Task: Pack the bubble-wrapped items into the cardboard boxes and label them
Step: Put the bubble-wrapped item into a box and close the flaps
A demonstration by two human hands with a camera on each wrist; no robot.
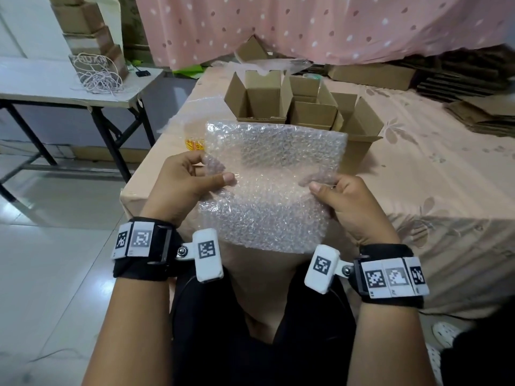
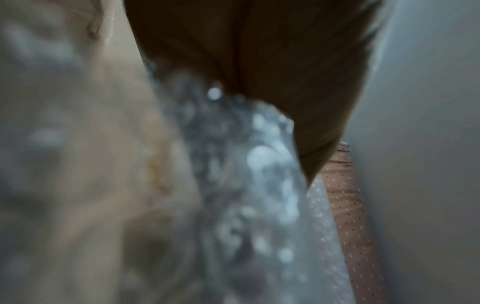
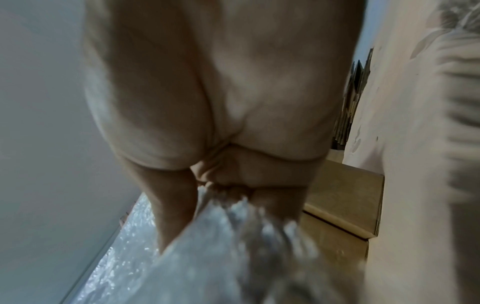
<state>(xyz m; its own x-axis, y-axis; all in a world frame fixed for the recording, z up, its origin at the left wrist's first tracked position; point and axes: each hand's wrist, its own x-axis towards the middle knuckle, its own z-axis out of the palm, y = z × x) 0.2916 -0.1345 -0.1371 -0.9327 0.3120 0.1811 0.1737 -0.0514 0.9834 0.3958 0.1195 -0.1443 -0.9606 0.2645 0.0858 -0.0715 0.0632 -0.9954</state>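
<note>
A clear sheet of bubble wrap (image 1: pixel 271 185) is held up in the air in front of me, above my lap. My left hand (image 1: pixel 192 179) pinches its left edge between thumb and curled fingers. My right hand (image 1: pixel 341 196) pinches its right edge the same way. The wrist views show the bubble wrap (image 2: pixel 249 174) (image 3: pixel 233 246) blurred and bunched under each hand (image 2: pixel 259 61) (image 3: pixel 221 92). Behind the sheet, several small open cardboard boxes (image 1: pixel 267 98) stand on the cloth-covered table (image 1: pixel 432 176). A yellow-printed item (image 1: pixel 195 143) lies under loose bubble wrap at the table's left edge.
Flattened cardboard (image 1: pixel 485 112) is stacked at the far right. A closed box (image 1: pixel 373 75) lies at the back. A folding table (image 1: pixel 67 87) on the left carries tangled white cord (image 1: pixel 97 76) and stacked boxes (image 1: pixel 83 20). A pink dotted curtain (image 1: pixel 306 26) hangs behind.
</note>
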